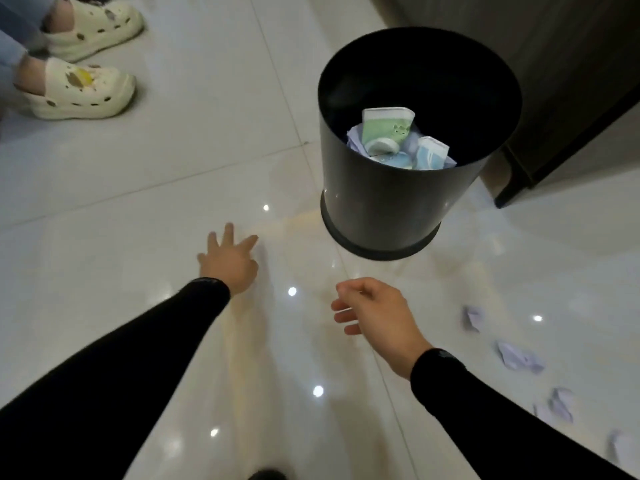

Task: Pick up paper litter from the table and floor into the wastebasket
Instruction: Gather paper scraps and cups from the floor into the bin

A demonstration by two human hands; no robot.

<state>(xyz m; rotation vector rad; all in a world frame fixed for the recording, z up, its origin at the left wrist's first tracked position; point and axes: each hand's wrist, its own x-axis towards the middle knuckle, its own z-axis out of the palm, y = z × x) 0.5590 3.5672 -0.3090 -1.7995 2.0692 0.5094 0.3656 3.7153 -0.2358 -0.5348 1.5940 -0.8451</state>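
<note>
A black round wastebasket (391,202) stands on the glossy tiled floor ahead of me, with crumpled paper and flattened green and blue paper cups (388,129) inside. My left hand (228,259) stretches forward over the floor to the basket's left, fingers spread and empty. Just below the basket's base, my right hand (375,317) hovers with its fingers loosely curled and nothing in it. Several crumpled white paper pieces lie on the floor at the right: one (472,318) nearest the hand, another (519,358) lower, and another (561,403) further down.
Another person's feet in cream clogs (83,88) stand at the upper left. A dark cabinet or furniture base (554,98) rises behind the basket at the upper right. Shiny floor tiles (173,185) reflect ceiling lights.
</note>
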